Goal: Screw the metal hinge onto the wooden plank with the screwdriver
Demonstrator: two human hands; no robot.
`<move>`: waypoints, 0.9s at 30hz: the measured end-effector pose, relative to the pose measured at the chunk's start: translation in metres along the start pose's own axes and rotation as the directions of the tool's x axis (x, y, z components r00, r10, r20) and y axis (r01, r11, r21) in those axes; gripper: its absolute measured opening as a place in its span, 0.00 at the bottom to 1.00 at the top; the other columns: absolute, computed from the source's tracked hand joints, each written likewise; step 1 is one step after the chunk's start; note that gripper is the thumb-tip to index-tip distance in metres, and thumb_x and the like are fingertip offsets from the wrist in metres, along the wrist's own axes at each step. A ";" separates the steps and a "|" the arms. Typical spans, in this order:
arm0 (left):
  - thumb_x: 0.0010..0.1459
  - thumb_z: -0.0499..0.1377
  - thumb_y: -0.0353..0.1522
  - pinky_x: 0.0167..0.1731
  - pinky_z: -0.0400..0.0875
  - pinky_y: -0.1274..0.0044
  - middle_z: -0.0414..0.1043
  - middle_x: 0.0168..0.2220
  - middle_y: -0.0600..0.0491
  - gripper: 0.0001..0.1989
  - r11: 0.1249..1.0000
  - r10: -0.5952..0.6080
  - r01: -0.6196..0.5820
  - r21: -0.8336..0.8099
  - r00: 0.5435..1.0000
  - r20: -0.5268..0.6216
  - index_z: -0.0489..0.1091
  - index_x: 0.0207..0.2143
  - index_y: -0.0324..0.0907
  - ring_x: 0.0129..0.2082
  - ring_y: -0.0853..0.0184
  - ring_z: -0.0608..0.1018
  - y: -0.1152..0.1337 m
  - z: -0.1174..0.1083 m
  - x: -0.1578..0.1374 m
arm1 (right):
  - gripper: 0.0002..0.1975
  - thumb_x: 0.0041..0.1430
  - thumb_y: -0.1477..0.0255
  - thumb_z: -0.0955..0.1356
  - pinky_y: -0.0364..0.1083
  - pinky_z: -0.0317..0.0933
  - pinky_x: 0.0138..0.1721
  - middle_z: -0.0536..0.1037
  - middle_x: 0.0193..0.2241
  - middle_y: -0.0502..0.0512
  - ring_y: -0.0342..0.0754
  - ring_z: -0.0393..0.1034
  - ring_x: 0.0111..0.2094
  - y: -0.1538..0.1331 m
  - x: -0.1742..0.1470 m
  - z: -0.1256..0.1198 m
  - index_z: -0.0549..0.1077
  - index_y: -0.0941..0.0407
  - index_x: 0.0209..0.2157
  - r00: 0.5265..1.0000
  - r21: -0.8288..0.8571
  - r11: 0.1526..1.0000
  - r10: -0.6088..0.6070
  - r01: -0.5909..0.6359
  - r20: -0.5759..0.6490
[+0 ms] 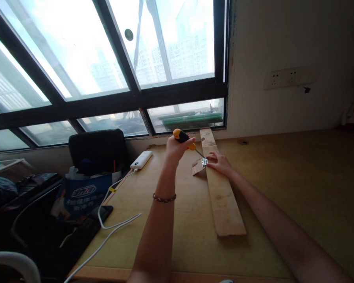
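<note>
**Driver tip at hinge, both hands on the job, centre of frame**

Left hand [176,150], centre of frame: fist wrapped round the yellow-and-black handle of a screwdriver [181,136]. Handle end points upper left, shaft slopes down right, tip at the metal hinge [204,162]. Can't tell if the tip is seated in a screw.

Right hand [222,163], just right of centre: fingers bent, fingertips at the plank's right edge, next to the hinge. Can't tell if it's pinching anything or only bracing.

Hinge sits right of centre, at the left edge of the long plank [224,200]; one leaf is over the small wood piece [198,169], which sticks out left of the plank at a tilt. Plank runs from the window sill area, upper centre, to lower right of centre, flat on the table [283,192].

Braided bracelet [164,199] on the left wrist, lower centre.

Left of centre: white power bank [141,160] near the table's left edge, white cable [105,227] trailing down toward the bottom edge. Blue printed bag [84,196] in front of the black chair [98,148], left side. Window [132,92] fills upper left, wall sockets [292,78] upper right.
</note>
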State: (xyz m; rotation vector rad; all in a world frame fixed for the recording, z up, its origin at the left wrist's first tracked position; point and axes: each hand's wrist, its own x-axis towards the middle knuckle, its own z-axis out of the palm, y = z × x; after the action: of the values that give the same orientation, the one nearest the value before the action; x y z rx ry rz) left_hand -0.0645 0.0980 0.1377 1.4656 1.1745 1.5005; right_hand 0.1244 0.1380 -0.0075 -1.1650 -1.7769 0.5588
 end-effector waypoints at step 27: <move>0.32 0.67 0.39 0.28 0.67 0.77 0.71 0.26 0.52 0.20 0.990 0.075 -0.086 0.114 0.992 0.101 0.72 0.28 0.36 0.29 0.65 0.73 -0.013 0.007 0.002 | 0.19 0.43 0.69 0.72 0.48 0.60 0.47 0.77 0.39 0.53 0.48 0.70 0.44 -0.001 -0.001 0.000 0.66 0.54 0.38 1.000 -0.011 1.000 -0.009 0.009 -0.015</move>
State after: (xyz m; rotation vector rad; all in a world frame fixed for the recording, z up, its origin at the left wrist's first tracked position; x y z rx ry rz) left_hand -0.0595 0.1049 0.1256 1.6638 1.1753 1.4171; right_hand 0.1241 0.1363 -0.0068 -1.1655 -1.7735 0.5339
